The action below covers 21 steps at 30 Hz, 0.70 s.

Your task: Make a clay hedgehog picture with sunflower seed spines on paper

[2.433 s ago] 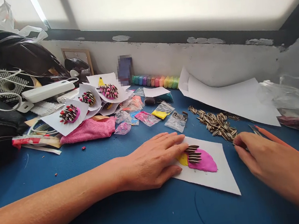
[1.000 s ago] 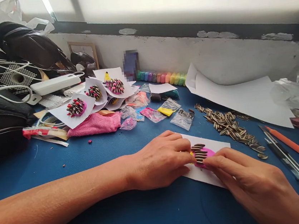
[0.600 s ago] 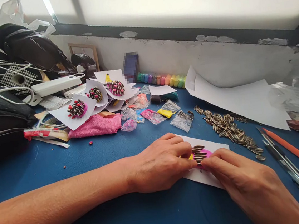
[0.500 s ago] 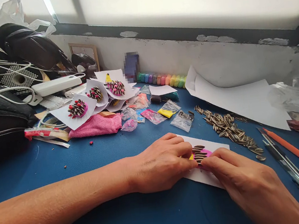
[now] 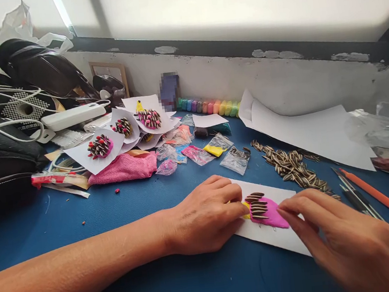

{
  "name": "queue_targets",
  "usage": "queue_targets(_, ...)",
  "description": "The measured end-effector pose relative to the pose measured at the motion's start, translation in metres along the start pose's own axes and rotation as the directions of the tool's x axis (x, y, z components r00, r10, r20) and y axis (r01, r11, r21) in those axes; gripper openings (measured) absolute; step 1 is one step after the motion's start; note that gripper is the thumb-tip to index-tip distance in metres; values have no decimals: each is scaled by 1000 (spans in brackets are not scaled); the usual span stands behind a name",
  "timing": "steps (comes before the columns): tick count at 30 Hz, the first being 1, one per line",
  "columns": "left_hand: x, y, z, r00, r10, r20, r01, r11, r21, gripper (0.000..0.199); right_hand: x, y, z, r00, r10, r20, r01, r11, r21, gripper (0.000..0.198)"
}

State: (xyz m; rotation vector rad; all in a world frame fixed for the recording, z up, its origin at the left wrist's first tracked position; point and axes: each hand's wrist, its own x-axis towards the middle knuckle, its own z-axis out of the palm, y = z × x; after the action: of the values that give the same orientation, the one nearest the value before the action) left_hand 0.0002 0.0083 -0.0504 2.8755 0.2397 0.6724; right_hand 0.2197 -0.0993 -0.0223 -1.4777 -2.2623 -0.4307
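A white paper card (image 5: 268, 240) lies on the blue table (image 5: 133, 284). On it sits a pink clay shape (image 5: 270, 214) with a yellow tip and a row of striped sunflower seeds (image 5: 257, 203) stuck into it. My left hand (image 5: 205, 215) lies flat on the card's left end, fingertips touching the yellow tip. My right hand (image 5: 345, 236) hovers just right of the pink clay, fingers spread, nothing visible in it. A pile of loose sunflower seeds (image 5: 293, 167) lies behind the card to the right.
Finished seed-and-clay cards (image 5: 122, 130) rest on a pink cloth (image 5: 121, 168) at back left. Small bags of clay (image 5: 212, 146), a row of coloured clay tubs (image 5: 207, 107), a large white sheet (image 5: 312, 132), pens (image 5: 356, 195) and an orange tool (image 5: 379, 195) surround the card.
My right hand picked a seed from the pile, brought it to the pink clay beside the other seeds, and has now drawn back to the right. My left hand stayed on the card.
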Motion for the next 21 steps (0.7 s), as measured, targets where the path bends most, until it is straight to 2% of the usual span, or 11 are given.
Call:
queue_targets(2,-1,0,0,999,-17,-41,16,999,-28,21,2,3,-1,999,11,-42,-11,1000,-5,18)
queue_targets(5,-1,3,1,997,-46,-63,42,997,-69,28,2,7,2,999,19,-42,-19,1000,-14,18)
queue_targets(8,-1,6,1,996,-88,30,90,994,-67,44,-1,9,8,998,18,-53,-18,1000,-6,16)
queue_targets(11,-1,11,0,971,-141,191,158,984,-78,67,-5,12,13,998,22,-66,-21,1000,14,15)
queue_targets(13,-1,13,-1,955,-165,248,194,976,-98,76,-9,14,16,999,18,-48,-16,1000,25,15)
queue_targets(16,-1,15,-1,948,-173,269,215,967,-138,80,-13,17,20,999,11,-33,-10,999,31,16)
queue_targets(21,-1,14,-1,942,-169,289,224,960,-169,80,-17,17,26,994,20,-103,-16,999,42,18)
